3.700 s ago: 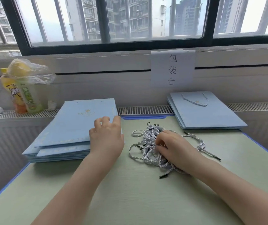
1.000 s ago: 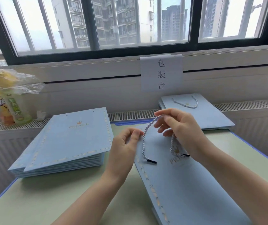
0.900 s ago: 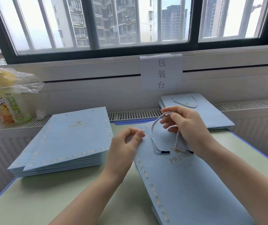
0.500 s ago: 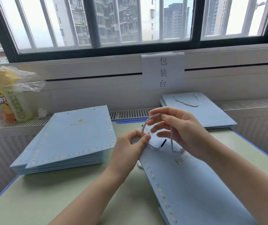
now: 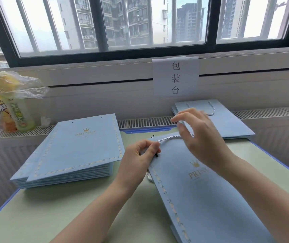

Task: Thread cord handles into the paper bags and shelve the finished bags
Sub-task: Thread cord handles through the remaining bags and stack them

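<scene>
**Threading a cord handle, one end about to go in**

So the paper bag [image 5: 201,190] being worked on lies flat on the green surface [image 5: 70,207], its long axis running from lower right of the frame up toward the middle, mouth end pointing at the window. The left hand [image 5: 140,155] sits right at that top-left corner, fingers curled and pinching the cord [image 5: 169,138] near its black tip. From there the cord runs rightward along the bag's top edge to the right hand [image 5: 199,137], which hovers over the bag with fingers spread; I can't really tell if it's gripping the cord or just guiding it, the far end is hidden under the palm.

The left hand is nearer the hole, so I'd guess it does the poking.

Unthreaded bags [image 5: 77,149] are stacked centre-left, finished bags [image 5: 227,123] with handles sit right of centre by the sill.
</scene>
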### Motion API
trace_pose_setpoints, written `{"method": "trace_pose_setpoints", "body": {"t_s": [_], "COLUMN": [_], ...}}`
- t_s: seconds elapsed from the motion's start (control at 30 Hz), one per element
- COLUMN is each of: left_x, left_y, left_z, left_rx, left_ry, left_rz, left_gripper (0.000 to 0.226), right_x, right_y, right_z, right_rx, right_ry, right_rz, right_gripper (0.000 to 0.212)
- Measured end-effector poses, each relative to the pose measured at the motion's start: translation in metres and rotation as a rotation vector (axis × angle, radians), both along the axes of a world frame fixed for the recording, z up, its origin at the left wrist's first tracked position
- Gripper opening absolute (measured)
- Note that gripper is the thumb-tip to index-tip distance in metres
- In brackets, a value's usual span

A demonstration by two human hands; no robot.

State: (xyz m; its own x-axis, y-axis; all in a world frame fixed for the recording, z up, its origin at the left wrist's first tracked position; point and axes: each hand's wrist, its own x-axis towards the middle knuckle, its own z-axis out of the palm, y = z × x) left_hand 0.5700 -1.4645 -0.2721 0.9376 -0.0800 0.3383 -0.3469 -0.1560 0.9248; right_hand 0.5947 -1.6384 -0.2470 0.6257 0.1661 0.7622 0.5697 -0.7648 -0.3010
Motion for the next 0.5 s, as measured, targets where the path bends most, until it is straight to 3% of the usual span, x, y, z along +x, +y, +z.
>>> {"method": "trace_pose_setpoints", "body": {"t_s": [0.13, 0.3, 0.37, 0.5], "left_x": [-0.001, -0.002, -0.001, 0.002], "left_y": [0.0, 0.0, 0.001, 0.006], "left_z": [0.001, 0.002, 0.003, 0.009], "left_rx": [-0.008, -0.041, -0.053, -0.022], "left_ry": [-0.006, 0.039, 0.04, 0.075], "left_rz": [-0.02, -0.015, 0.037, 0.079], "left_gripper": [0.02, 0.023, 0.014, 0.015], "right_x": [-0.004, -0.002, -0.003, -0.002], "right_y": [0.019, 0.019, 0.015, 0.008], "right_z": [-0.014, -0.016, -0.014, -0.009], "right_rx": [-0.229, -0.136, -0.074, 0.065], "right_ry": [0.103, 0.059, 0.057, 0.256], "right_rz": [0.308, 0.315, 0.289, 0.236], "right_gripper": [0.032, 0.022, 0.014, 0.014]}}
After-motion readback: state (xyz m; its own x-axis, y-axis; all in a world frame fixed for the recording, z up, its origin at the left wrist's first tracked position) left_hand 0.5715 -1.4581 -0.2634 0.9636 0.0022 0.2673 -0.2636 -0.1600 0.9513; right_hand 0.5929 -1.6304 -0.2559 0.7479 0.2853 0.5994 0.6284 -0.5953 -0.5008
